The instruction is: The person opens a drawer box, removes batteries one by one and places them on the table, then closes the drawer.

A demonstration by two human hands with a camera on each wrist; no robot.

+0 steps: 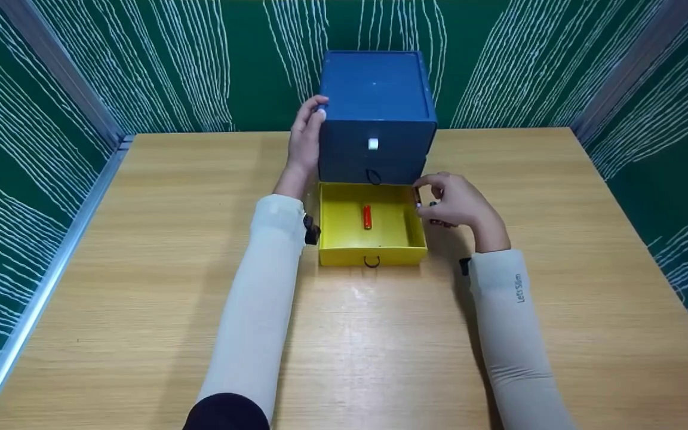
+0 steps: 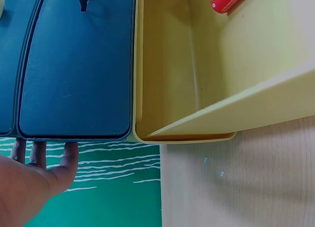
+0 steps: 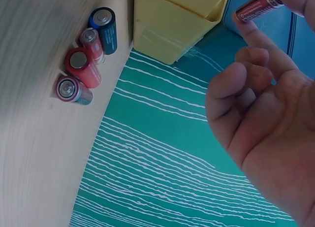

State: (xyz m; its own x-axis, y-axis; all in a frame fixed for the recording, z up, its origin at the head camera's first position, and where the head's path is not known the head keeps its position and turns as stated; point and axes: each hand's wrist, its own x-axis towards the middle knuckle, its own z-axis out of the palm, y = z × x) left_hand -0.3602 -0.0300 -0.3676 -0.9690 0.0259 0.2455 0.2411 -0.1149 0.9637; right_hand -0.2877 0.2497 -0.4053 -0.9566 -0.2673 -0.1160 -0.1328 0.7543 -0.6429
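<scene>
A yellow drawer [image 1: 344, 257] stands pulled out at the bottom of a blue drawer cabinet [image 1: 374, 89]. Inside it lies one red battery [image 1: 367, 217], whose end also shows in the left wrist view. My left hand [image 1: 305, 137] rests against the cabinet's left side, fingers extended along it. Between thumb and fingertip, my right hand [image 1: 460, 200] pinches another battery [image 3: 257, 6], reddish brown, at the drawer's right rear corner. Several batteries [image 3: 82, 67], red and dark, stand upright on the table just right of the drawer, partly hidden by the right hand in the head view.
The wooden table [image 1: 141, 251] ends at a green wall [image 1: 248, 71] with white streaks behind the cabinet. A metal rail [image 1: 51, 280] runs along the left edge. The cabinet's front bears a white knob [image 1: 372, 144] and a dark loop pull [image 1: 373, 176].
</scene>
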